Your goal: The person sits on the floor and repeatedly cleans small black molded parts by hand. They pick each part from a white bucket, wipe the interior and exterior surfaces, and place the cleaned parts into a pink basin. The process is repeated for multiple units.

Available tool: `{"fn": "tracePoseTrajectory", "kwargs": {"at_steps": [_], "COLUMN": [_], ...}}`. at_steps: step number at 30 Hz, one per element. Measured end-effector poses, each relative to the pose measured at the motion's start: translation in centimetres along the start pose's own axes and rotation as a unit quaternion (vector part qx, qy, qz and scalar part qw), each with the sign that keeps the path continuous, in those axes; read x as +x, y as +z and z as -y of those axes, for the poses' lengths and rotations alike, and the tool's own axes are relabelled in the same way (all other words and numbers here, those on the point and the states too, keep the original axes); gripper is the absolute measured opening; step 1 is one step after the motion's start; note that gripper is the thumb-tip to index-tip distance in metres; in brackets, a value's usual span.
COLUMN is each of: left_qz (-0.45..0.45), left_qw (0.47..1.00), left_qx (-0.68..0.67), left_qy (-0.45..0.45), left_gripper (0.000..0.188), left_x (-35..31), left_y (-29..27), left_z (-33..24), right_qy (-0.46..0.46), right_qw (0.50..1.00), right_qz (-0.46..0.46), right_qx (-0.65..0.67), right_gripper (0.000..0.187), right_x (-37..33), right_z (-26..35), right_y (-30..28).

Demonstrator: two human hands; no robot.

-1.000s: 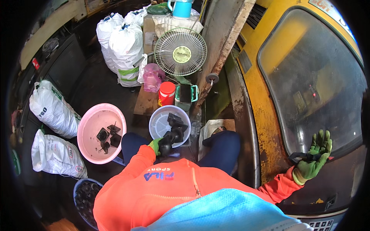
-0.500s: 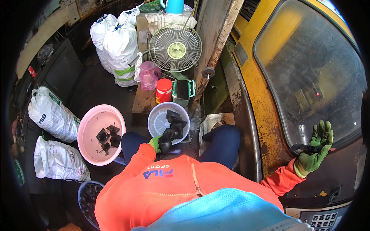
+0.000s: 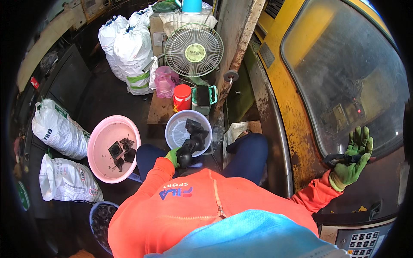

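The grip of the left hand (image 3: 173, 156), in a green glove, looks closed on the left side of a rounded black part (image 3: 185, 157), its fingers mostly hidden; the part sits at the near rim of a pale lilac basket (image 3: 175, 134). A steady hold there should keep it from knocking the other black pieces (image 3: 196, 126) inside. Far to the right, the right hand (image 3: 353, 163) has its fingers extended beside a dark handle (image 3: 335, 159) on the yellow machine (image 3: 303, 155); an open palm suits pushing better than pulling. Left of the knees, a pink basin (image 3: 95, 150) holds more black parts (image 3: 115, 150), well apart from both hands.
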State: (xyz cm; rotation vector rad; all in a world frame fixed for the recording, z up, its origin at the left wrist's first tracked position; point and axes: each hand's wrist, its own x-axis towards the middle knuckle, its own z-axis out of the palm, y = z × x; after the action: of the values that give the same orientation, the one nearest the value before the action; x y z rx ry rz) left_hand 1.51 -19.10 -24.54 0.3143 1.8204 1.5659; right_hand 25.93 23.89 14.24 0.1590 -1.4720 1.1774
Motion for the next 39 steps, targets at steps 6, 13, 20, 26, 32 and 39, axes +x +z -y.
{"fn": "tracePoseTrajectory", "kwargs": {"at_steps": [6, 13, 20, 26, 32, 39], "left_qz": [0.007, -0.066, -0.234, -0.222, -0.256, -0.226], "left_qw": [1.000, 0.964, 0.833, 0.806, 0.718, 0.794], "left_qx": [0.003, 0.211, 0.301, 0.292, 0.315, 0.231], "left_qy": [0.010, 0.149, 0.401, 0.465, 0.565, 0.515], "left_gripper": [0.037, 0.036, 0.022, 0.023, 0.026, 0.032], "left_x": [0.6, 2.0, 2.0, 1.9, 5.7, 10.0], "left_y": [0.4, 0.2, 0.4, 1.5, 1.0, 1.1], "left_z": [-0.2, -0.8, -10.0, -19.5, -24.2, -22.5], "right_qy": [0.003, 0.005, -0.011, -0.030, 0.001, 0.360], "right_qw": [1.000, 1.000, 1.000, 0.998, 0.985, 0.890], "right_qz": [0.004, -0.013, -0.001, -0.016, 0.140, 0.280], "right_qx": [0.019, 0.022, 0.016, -0.043, 0.101, -0.011], "right_gripper": [0.048, 0.048, 0.049, 0.046, 0.039, 0.026], "right_x": [0.1, 0.2, 0.5, 0.9, 1.0, -6.5], "right_z": [-0.1, 0.1, 0.5, 0.8, -1.0, -14.6], "right_y": [-0.3, 0.0, 0.5, 0.6, 5.0, 19.0]}}
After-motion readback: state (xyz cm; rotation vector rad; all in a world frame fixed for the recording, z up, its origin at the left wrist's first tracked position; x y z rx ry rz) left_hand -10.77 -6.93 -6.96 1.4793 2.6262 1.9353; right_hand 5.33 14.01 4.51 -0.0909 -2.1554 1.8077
